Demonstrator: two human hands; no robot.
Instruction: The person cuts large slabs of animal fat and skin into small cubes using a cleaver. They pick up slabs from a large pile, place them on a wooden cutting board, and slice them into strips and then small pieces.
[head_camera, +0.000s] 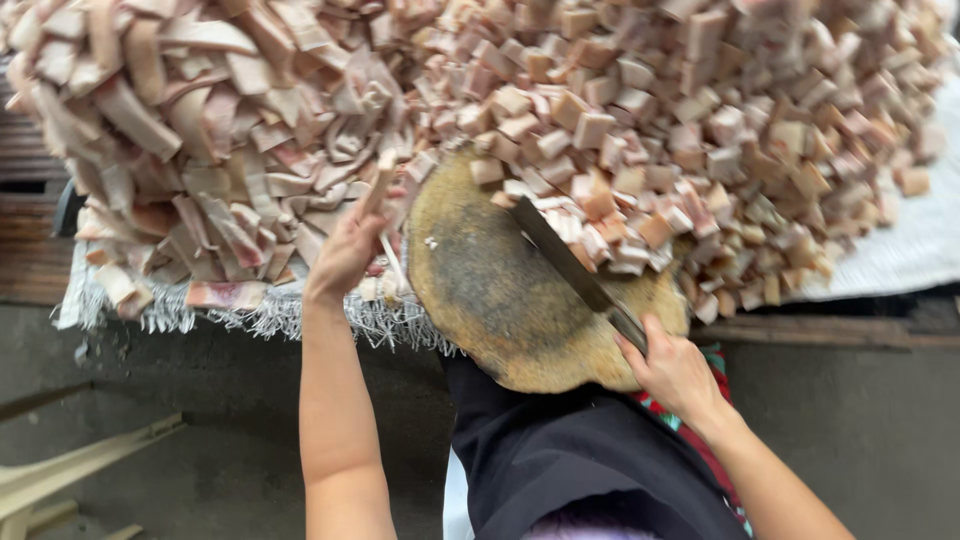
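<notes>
1. Across the whole far side of the table lies a heap of cut pork: long fatty strips (190, 150) piled on my left, small diced cubes (720, 130) spread on my right.
2. Under the meat a white woven sheet (920, 240) covers the table, its frayed fringe hanging over the near edge.
3. Nearest me sits a round wooden chopping block (500, 300), worn dark in the middle, with cubes spilling onto its far and right rim.
4. Along the block's right half lies my cleaver (575, 270), the blade running diagonally away from me, its far part touching the cubes at the block's edge.
5. My right hand (675, 370) is wrapped tight around the cleaver's handle at the block's near right rim.
6. My left hand (345, 250) is at the strip pile just left of the block, fingers pinched around one pork strip (378, 185) that sticks up from my grasp.
</notes>
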